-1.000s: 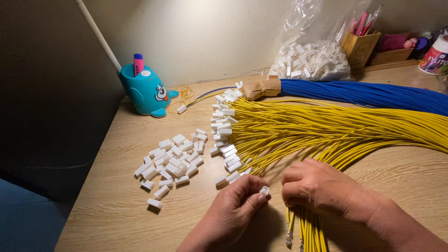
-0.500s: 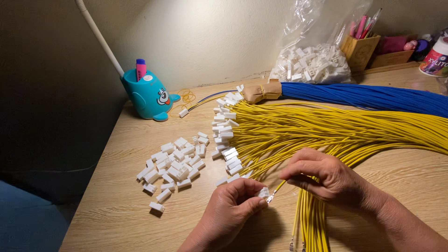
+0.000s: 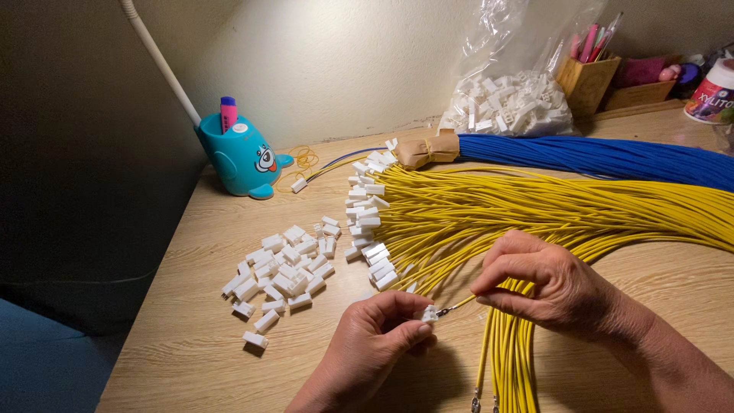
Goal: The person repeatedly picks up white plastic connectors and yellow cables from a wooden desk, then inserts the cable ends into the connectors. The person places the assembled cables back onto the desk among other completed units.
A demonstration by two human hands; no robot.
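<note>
The left hand [image 3: 375, 336] is resting low on the wooden surface [image 3: 191, 336], its thumb and forefinger pinching a small white connector housing [image 3: 429, 313] by its sides, and the right hand [image 3: 547, 287] is hovering just beside it, fingers pressed together around a single yellow wire [image 3: 459, 304] whose metal tip is pointing at the housing and sitting right at its opening; whether the tip is already inside is too small to tell. Behind the right hand a thick fan of yellow wires [image 3: 550, 210] is spreading across the surface, many of their left ends already wearing white housings, and a few strands are hanging down toward the near edge under the wrist. Beyond it a bundle of blue wires [image 3: 612, 157] is lying, bound at its left end by a brown paper wrap [image 3: 428, 149]. To the left of the hands a loose heap of white housings [image 3: 283, 271] is lying well apart from the yellow fan. Further back a teal whale-shaped pen holder [image 3: 238, 159] is standing by the wall, a clear plastic bag of white housings [image 3: 508, 103] is leaning near a wooden pencil box [image 3: 585, 82], and a white tub [image 3: 712, 92] is showing at the right edge
</note>
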